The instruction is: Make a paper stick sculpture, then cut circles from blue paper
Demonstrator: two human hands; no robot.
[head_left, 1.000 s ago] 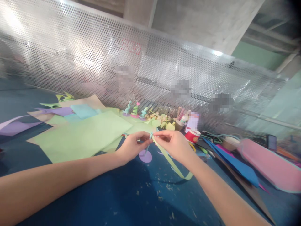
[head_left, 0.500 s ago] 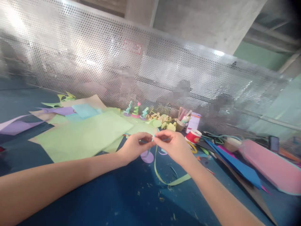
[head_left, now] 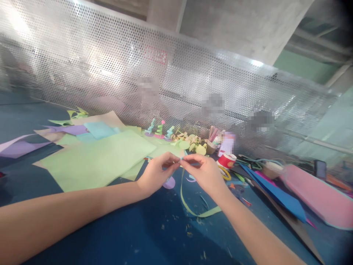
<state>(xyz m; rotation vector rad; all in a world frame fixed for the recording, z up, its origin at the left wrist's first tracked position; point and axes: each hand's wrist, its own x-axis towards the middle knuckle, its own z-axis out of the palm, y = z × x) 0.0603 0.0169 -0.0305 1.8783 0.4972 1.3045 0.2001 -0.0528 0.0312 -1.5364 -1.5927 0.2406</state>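
My left hand (head_left: 156,175) and my right hand (head_left: 208,171) meet above the dark blue table, thumbs and forefingers pinched together. Between the fingertips shows a tiny light-blue piece (head_left: 181,159), perhaps paper; its shape is mostly hidden. Just under my left fingers is a round purple paper disc (head_left: 169,183), partly covered by them. A narrow light-green paper strip (head_left: 204,214) curls on the table below my right hand and runs up behind its fingers. Near it lie a thin blue sliver (head_left: 204,202) and a curved purple scrap (head_left: 191,180).
Large green paper sheets (head_left: 96,158) lie to the left. Spiral paper figures (head_left: 160,129) stand at the back before a perforated metal screen (head_left: 110,66). On the right are a red-and-white roll (head_left: 227,160), scissors (head_left: 239,192), blue sheets (head_left: 275,191) and a pink case (head_left: 317,195).
Both hands stay pinched together around the light-blue piece, with slight finger shifts. The purple disc has moved a little left and up, further behind my left hand.
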